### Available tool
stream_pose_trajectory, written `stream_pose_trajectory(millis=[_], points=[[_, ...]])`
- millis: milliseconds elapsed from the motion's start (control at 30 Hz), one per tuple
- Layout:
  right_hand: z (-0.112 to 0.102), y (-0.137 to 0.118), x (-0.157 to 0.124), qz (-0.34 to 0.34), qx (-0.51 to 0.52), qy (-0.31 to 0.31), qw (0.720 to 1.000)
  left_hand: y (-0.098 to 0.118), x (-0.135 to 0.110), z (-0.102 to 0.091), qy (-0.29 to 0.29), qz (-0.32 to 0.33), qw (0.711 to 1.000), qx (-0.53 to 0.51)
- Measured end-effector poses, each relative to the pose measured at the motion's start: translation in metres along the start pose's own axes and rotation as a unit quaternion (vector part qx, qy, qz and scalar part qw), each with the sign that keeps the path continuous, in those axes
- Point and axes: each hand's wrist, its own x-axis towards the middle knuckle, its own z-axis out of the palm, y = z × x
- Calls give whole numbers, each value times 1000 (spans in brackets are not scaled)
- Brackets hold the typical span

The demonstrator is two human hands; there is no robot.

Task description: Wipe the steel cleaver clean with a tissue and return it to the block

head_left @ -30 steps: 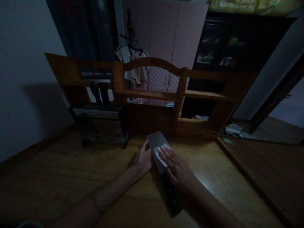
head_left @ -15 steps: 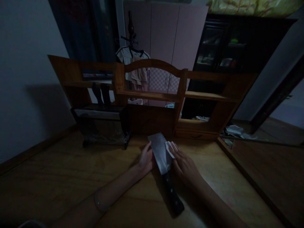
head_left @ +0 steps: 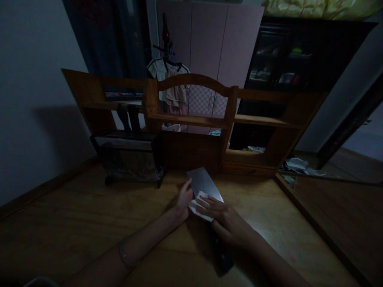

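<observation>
A cleaver (head_left: 205, 181) with a broad metal blade and a dark riveted handle lies slantwise over the wooden table, handle towards me. My left hand (head_left: 183, 201) grips the blade's left edge, thumb on top; its other fingers are hidden beneath the blade. Pressed flat on the lower blade, near the handle, is a white tissue (head_left: 201, 208). My right hand (head_left: 229, 221) holds that tissue under its fingers and covers part of the handle.
At the back left of the table (head_left: 134, 207) stands a knife block (head_left: 128, 159) with two dark handles sticking up. A wooden shelf rack (head_left: 191, 119) runs along the table's back edge. A raised wooden edge (head_left: 314, 223) borders the right side.
My right hand has slid the tissue from the blade's right edge down and left, across to near the handle end. My left hand and the cleaver have hardly moved.
</observation>
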Motion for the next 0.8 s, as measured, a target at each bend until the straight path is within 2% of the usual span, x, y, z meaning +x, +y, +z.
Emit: stream_pose_trajectory(millis=[200,433,600,700,800], points=[[-11,10,-7,-18,-7,33,999,1,0,-1,-51,-14,998,-28],[-10,38,-15,38,-24,104,994,-2,2,-4,-77,7,996,-39],[-8,36,-14,78,-65,144,984,-2,1,-1,-53,9,998,-31],[-6,20,-11,68,-48,120,989,-4,1,-2,-33,8,999,-27],[-3,3,-5,53,-26,57,997,-4,2,-4,-19,9,1000,-16]])
